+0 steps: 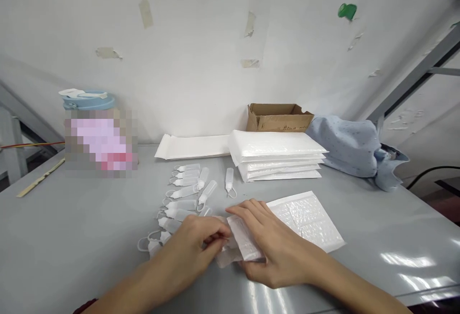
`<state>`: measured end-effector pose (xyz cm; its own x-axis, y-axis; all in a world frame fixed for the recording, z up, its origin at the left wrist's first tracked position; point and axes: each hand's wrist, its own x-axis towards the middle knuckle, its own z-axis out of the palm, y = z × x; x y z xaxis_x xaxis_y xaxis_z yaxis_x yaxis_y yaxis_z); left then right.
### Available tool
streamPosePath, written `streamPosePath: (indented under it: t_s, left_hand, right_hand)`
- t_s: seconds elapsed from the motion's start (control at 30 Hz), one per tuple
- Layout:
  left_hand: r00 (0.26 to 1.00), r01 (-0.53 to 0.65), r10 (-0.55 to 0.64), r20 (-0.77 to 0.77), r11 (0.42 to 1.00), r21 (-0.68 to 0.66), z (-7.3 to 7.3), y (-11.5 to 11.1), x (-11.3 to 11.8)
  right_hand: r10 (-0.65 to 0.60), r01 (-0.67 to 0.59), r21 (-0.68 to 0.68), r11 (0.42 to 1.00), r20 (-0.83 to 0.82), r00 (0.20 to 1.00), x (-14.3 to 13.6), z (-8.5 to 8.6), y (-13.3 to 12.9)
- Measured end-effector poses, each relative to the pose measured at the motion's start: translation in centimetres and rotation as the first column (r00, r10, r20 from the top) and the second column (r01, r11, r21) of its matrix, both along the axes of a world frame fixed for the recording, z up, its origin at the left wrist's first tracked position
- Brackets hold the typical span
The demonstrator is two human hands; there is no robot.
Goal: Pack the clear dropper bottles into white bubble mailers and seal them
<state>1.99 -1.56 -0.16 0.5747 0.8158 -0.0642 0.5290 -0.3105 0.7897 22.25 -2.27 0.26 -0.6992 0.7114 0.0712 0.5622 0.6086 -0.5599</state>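
my left hand (199, 242) pinches the translucent film (229, 257) at lower centre, while my right hand (275, 244) has thumb and fingers around the white bubble packet (245, 239) beside it. i judge a light right grip best, the film drawn flat, clear of the squeeze bottles (182, 204) left of centre.

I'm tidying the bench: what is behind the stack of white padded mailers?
Behind the stack is an open cardboard box, its upper part showing. The stack covers its lower front; the box's floor is hidden too.
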Motion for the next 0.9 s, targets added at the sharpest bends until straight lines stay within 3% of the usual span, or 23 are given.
streamPosePath:
  t_s: [0.2,0.37,0.47,0.63,0.73,0.9]
  left_hand:
    - [0.976,0.079,-0.038,0.213,0.98,-0.184,0.1,-0.7,1.2]
    - [0.945,0.117,-0.047,0.325,0.973,-0.201,-0.1,-1.1,1.4]
    - [0.947,0.108,-0.034,0.318,0.97,-0.216,-0.2,-1.0,1.4]
    - [0.965,-0.123,0.169,0.199,0.966,-0.226,-0.8,-0.4,1.2]
    - [0.977,-0.109,0.152,0.147,0.959,-0.262,-1.0,0.0,0.9]
    - [0.983,-0.087,0.129,0.129,0.953,-0.29,-0.8,0.2,0.7]
  right_hand:
    - [-0.012,0.012,0.011,1.0,-0.014,1.0,0.0,0.0,0.1]
    - [-0.039,0.039,-0.002,0.999,-0.007,0.999,0.2,-0.1,0.2]
    - [-0.049,0.048,-0.012,0.999,-0.011,0.999,0.3,0.0,0.2]
    - [-0.061,0.061,0.013,0.998,-0.008,0.998,0.4,0.1,0.3]
    - [-0.099,0.091,0.097,0.991,0.081,0.992,0.5,0.0,0.5]
    - [-0.283,0.249,0.163,0.955,0.243,0.928,1.1,-0.6,1.6]
